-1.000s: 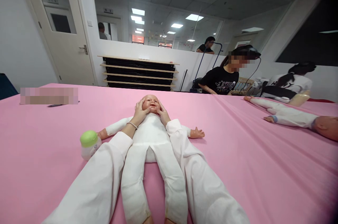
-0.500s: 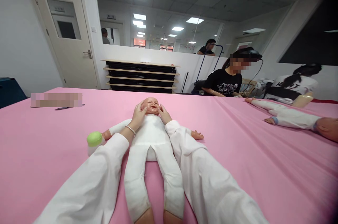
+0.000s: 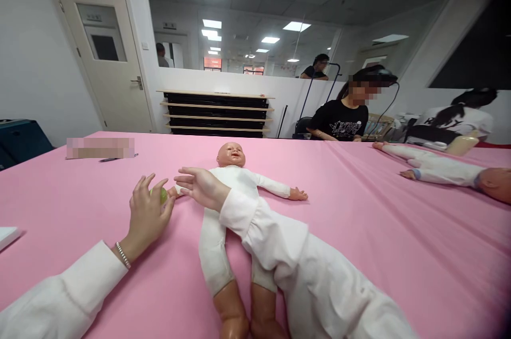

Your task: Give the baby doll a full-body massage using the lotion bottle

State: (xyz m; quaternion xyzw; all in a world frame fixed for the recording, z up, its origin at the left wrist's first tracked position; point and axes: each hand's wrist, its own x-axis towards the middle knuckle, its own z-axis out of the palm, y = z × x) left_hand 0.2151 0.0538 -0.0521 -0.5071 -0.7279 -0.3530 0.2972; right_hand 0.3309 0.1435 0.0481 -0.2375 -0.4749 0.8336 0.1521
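Two bare hands in white sleeves reach over a pink cloth (image 3: 351,184). Left hand (image 3: 151,208), left of centre in the frame: fingers spread and bent, thumb well apart from them. Green-topped container (image 3: 163,195) sits just behind its fingers, mostly hidden by them; contact between the two cannot be told. Silver bracelet (image 3: 122,255) on the left wrist.

Right hand (image 3: 202,187), near frame centre: fingers stretched out to the left, slightly parted, gripping nothing visible. Container lies left of these fingertips, apart from them. White-suited doll (image 3: 239,182) lies face up at centre, head away from the viewer; right hand and sleeve cross in front of its torso. Whether that hand touches it is unclear.

Second doll (image 3: 447,171) at the right edge, well apart from both hands.
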